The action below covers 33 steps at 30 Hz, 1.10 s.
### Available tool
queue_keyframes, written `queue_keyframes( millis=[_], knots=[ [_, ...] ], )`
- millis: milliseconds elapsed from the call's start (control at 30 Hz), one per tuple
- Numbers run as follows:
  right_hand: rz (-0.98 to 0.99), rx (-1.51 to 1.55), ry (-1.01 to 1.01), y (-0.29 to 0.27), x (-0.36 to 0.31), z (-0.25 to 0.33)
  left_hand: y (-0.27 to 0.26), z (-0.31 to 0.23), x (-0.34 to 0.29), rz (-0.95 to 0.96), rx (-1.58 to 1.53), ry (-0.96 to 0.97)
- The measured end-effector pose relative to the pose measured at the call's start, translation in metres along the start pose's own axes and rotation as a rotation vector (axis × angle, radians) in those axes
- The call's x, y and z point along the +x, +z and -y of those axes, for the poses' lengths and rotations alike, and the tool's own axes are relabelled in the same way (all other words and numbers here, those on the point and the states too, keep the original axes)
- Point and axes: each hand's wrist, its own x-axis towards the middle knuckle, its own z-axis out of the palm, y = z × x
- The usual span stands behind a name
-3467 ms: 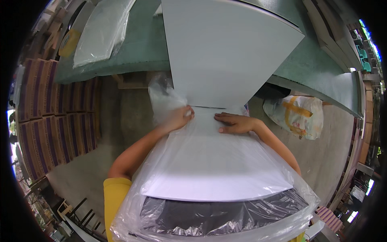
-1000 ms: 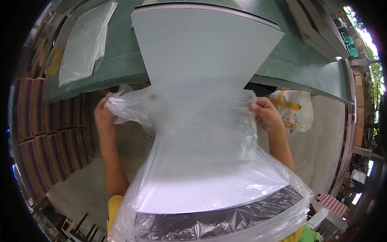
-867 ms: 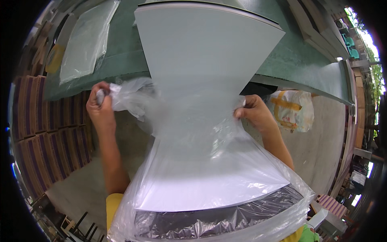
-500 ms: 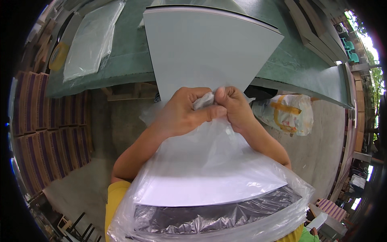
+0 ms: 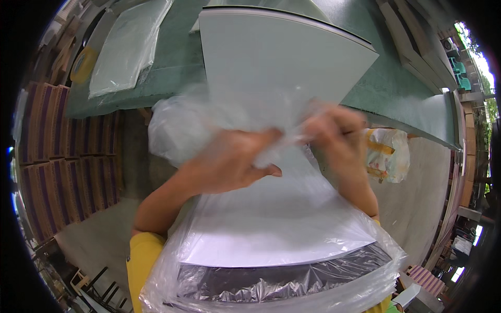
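Observation:
My left hand (image 5: 227, 159) and my right hand (image 5: 336, 133) are raised at the middle, both smeared by motion. Each is closed on a thin clear plastic bag (image 5: 180, 125), which is bunched and stretched between them and billows out beyond my left hand. Below the hands a pile of clear plastic bags (image 5: 344, 276) lies close to my body, with a white sheet (image 5: 271, 224) and a dark strip showing through the film. Just beyond my hands a stack of pale grey flat panels (image 5: 276, 57) lies on the green table (image 5: 177, 68), reaching past its near edge.
A flat pack of clear plastic (image 5: 130, 47) and a roll of yellow tape (image 5: 83, 64) lie on the table's left. More panels (image 5: 412, 47) stand at the right. Brown cartons (image 5: 68, 182) are stacked at the left; a taped plastic bundle (image 5: 387, 154) is under the table.
My hands have moved apart, the right one going right and the left one slightly down. The plastic between them has been pulled out, and a loose part now billows at the left.

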Motion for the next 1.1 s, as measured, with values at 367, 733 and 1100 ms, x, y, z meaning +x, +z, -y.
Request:
queue_keyframes(
  millis=[367, 733, 1100],
  knots=[
    [0.153, 0.738, 0.533, 0.000, 0.003, -0.022, -0.006, 0.005, 0.014, -0.358, -1.012, -0.405],
    [0.285, 0.687, 0.300, -0.072, -0.026, -0.043, -0.047, 0.058, -0.011, 0.272, -1.214, 0.085],
    [0.383, 0.239, -0.293, -0.040, -0.001, 0.041, -0.051, 0.041, -0.015, 0.597, -0.507, 0.144]
  ],
)
